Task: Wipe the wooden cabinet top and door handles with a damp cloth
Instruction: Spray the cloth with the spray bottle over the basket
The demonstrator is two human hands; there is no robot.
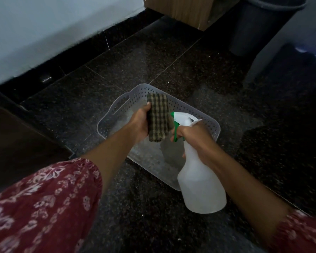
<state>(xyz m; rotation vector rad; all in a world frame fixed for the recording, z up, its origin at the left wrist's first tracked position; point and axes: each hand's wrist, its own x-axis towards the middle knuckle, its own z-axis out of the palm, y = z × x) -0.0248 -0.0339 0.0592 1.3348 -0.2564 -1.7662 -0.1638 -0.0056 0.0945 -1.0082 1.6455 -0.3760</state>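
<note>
Checked green-and-brown cloth [158, 117] is hanging folded above the basket [181, 106], the left hand [140, 123] gripping its edge with the thumb curled over. The right hand [195, 137] is clasping the neck of the spray bottle [201, 183], a finger on the green trigger [175, 130], with the nozzle pointing at the cloth. Misting lightly and evenly over the basket seems best, so drips are landing inside. The wooden cabinet [181, 10] is standing well beyond the basket.
</note>
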